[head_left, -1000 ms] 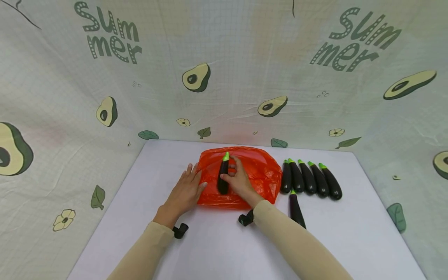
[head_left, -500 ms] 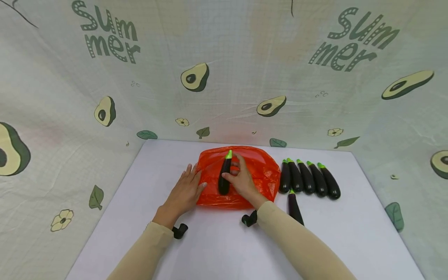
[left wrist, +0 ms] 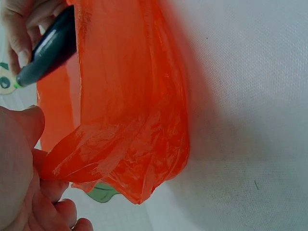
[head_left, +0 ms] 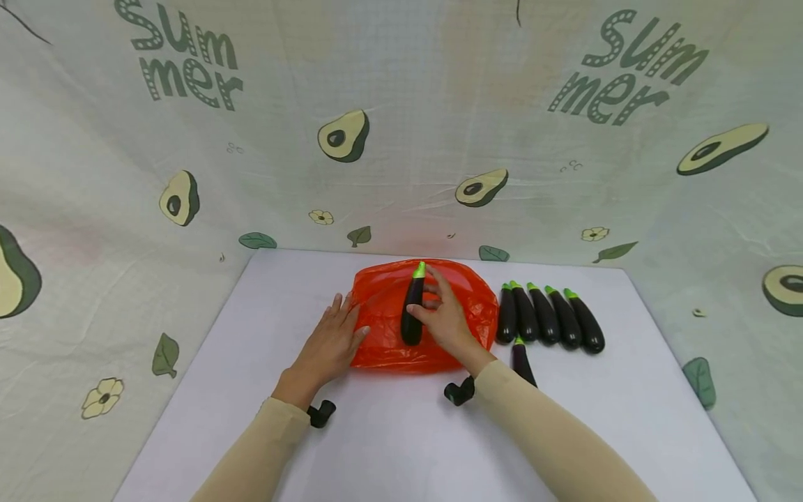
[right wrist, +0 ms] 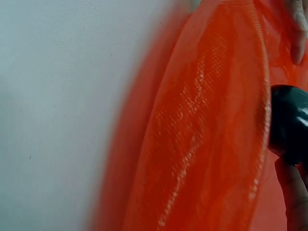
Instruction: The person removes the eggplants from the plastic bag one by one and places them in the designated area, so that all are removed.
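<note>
A red plastic bag (head_left: 376,355) lies spread on the table. Its mouth gapes in the left wrist view, where my left hand (left wrist: 33,178) holds the gathered side edge between its fingers. My right hand (head_left: 448,322) grips a dark eggplant (head_left: 411,322) with a bright green stem end, thumb on the near side and fingers behind. The eggplant stands nearly upright over the bag, stem end up. Its rounded dark end (right wrist: 288,120) is just behind the bag's rim in the right wrist view, partly hidden.
Several more eggplants (head_left: 546,317) lie side by side right of the bag, and one lone eggplant (head_left: 521,362) lies nearer, partly behind the right sleeve. The white table (head_left: 401,446) meets a printed cloth backdrop (head_left: 414,104) at the back and sides.
My right hand has shifted to the right and slightly away with the eggplant. My left hand stays at the bag's left side. The head view has drifted a little.
</note>
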Available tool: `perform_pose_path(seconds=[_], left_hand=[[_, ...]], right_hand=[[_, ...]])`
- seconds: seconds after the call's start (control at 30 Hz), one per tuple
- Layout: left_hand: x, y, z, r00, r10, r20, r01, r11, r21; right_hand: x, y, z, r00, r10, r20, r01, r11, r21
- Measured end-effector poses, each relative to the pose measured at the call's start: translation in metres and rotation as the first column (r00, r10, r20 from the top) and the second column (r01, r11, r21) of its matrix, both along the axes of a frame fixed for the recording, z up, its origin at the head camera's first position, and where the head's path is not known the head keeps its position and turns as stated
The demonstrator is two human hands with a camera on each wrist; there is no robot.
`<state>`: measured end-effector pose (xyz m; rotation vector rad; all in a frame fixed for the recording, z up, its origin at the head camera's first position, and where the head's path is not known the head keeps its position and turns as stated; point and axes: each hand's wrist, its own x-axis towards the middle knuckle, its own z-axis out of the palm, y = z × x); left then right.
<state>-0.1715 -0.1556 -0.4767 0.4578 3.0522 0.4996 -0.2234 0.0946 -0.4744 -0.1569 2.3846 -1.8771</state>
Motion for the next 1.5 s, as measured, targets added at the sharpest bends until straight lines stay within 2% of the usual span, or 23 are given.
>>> perform_pose_path(seconds=[0.23,0.5,0.8,1.17,1.5], left_hand=[[0.0,-0.001,-0.001,1.0,-0.001,-0.004,0.001,1.0,0.002],[0.001,-0.001,-0.002,1.0,0.002,-0.018,-0.002,1.0,0.01],[0.0,0.0,-0.004,1.0,0.007,-0.011,-0.007,1.0,0.003],[0.0,0.001,-0.005,1.0,0.008,-0.011,-0.008,1.0,0.0],[0.0,0.0,-0.005,1.0,0.001,-0.027,-0.001,1.0,-0.006]], right_hand=[[0.005,0.011,0.011,1.0,0.008,-0.008,-0.008,0.999,0.04],[0.012,0.022,0.018,0.999,0.004,-0.046,0.0,0.995,0.095],[0.018,0.034,0.026,0.999,-0.009,-0.05,0.017,0.99,0.143],[0.021,0.055,0.03,0.994,-0.028,-0.102,0.048,0.978,0.205],[0.023,0.078,0.031,0.996,-0.061,-0.07,0.077,0.961,0.264]])
